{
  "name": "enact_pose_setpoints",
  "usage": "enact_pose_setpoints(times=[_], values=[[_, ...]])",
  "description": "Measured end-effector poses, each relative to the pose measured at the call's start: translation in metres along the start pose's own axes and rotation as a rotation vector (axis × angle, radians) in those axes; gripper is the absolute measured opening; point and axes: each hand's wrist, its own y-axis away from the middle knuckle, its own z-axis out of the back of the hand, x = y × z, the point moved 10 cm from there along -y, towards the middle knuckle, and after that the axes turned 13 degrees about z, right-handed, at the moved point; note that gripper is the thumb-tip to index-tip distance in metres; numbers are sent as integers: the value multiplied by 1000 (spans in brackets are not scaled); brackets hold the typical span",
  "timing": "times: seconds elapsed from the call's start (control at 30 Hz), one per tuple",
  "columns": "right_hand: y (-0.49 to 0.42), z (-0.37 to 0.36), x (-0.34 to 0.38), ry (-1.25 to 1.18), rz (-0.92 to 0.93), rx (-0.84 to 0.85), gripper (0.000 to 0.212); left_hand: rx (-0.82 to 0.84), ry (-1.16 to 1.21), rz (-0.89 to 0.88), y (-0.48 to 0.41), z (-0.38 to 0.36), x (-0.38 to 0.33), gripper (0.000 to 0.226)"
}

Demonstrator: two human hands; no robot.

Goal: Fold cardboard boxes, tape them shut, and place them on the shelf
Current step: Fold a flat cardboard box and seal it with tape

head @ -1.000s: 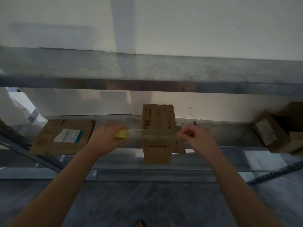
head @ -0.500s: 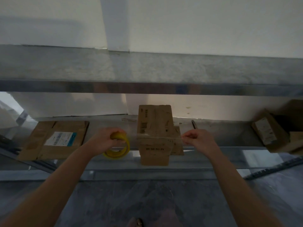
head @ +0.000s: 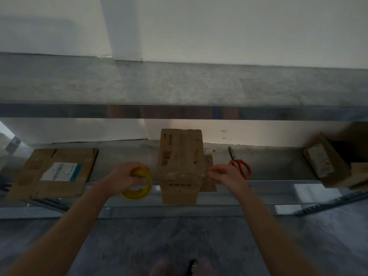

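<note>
A folded cardboard box (head: 180, 162) stands on the lower metal shelf (head: 268, 185), its front overhanging the shelf edge. A strip of clear tape runs across the box near its front fold. My left hand (head: 124, 177) grips a yellow tape roll (head: 139, 191) just left of the box. My right hand (head: 226, 175) is at the box's right side, fingers curled and pinching the tape end by the box's corner. Red-handled scissors (head: 240, 164) lie on the shelf behind my right hand.
A flattened cardboard box with a white and blue label (head: 53, 173) lies on the shelf at the left. More cardboard boxes (head: 328, 162) sit at the far right. An upper metal shelf (head: 179, 86) spans the view above. Grey floor lies below.
My left hand has lowered and turned the tape roll beside the box. The tape strip now lies on the box. The scissors have come into sight behind my right hand.
</note>
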Motion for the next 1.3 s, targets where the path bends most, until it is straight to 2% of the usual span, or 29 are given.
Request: enact_pose_setpoints(times=[0.17, 0.33, 0.4, 0.47, 0.53, 0.6, 0.67, 0.77, 0.9, 0.97, 1.0, 1.1, 1.3], values=[[1, -22, -13, -225, -3, -136, 21, -27, -48, 11, -5, -1, 3, 27], [3, -50, -15, -298, -11, -127, 16, -53, -87, 14, -1, 1, 4, 31], [7, -39, -6, -222, 57, -225, 24, -66, -90, 16, 1, 5, 9, 30], [16, -24, 23, -44, 250, -333, 23, -76, -114, 15, 1, 8, 15, 33], [21, -35, 60, 218, 435, -290, 34, -78, -117, 20, 1, 10, 17, 34], [13, -61, 67, 402, 389, -165, 52, -76, -125, 5, 2, 13, 17, 35], [2, -77, 50, 339, 268, -96, 62, -72, -114, -34, 4, 19, 16, 34], [-6, -74, 29, 155, 220, -104, 67, 20, 27, -68, 7, 30, 19, 35], [-3, -73, 33, -22, 221, -100, 55, 184, 227, -115, 9, 29, 23, 49], [-3, -74, 35, -42, 227, -104, 54, 186, 165, -129, 5, 28, 29, 42], [-2, -75, 36, -40, 228, -101, 55, 154, 62, -132, 2, 29, 32, 39], [1, -77, 31, -41, 226, -127, 58, -3, -248, -214, -7, 36, 36, 58], [-2, -76, 32, -174, 177, -129, 48, 93, -110, -286, -13, 45, 26, 56]])
